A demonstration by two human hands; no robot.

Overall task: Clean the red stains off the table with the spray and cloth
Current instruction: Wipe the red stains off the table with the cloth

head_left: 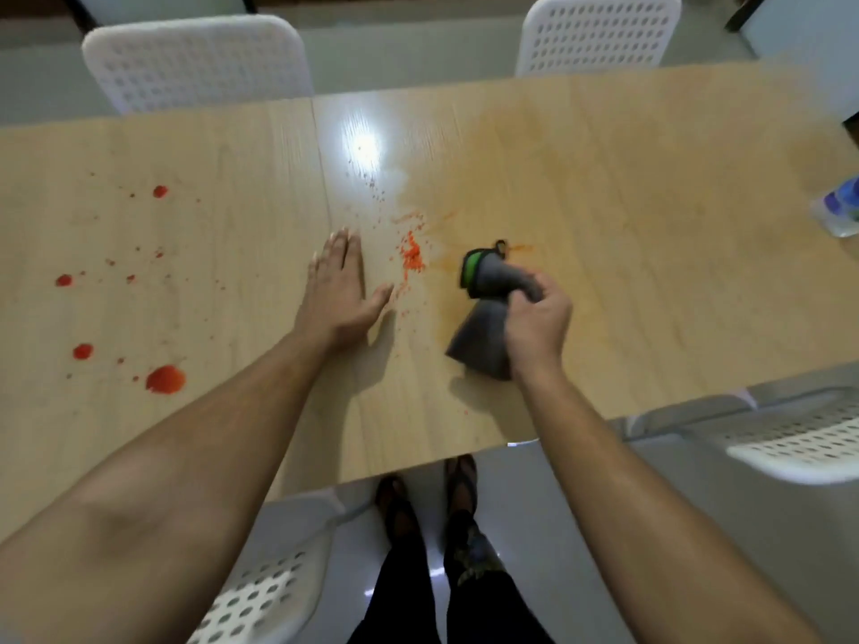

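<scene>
Both forearms stretched fwd over near table edge. Left hand flat on wood, palm down, fingers spread, grasping nothing. Right hand clenched on grey cloth, bunched, lower part hanging to table. Red stains w/ small drops at left, well apart from cloth; orange-red crumbs between hands. Spray bottle at far right edge, partly cut off. Free wood beyond the hands, twd far edge.
</scene>
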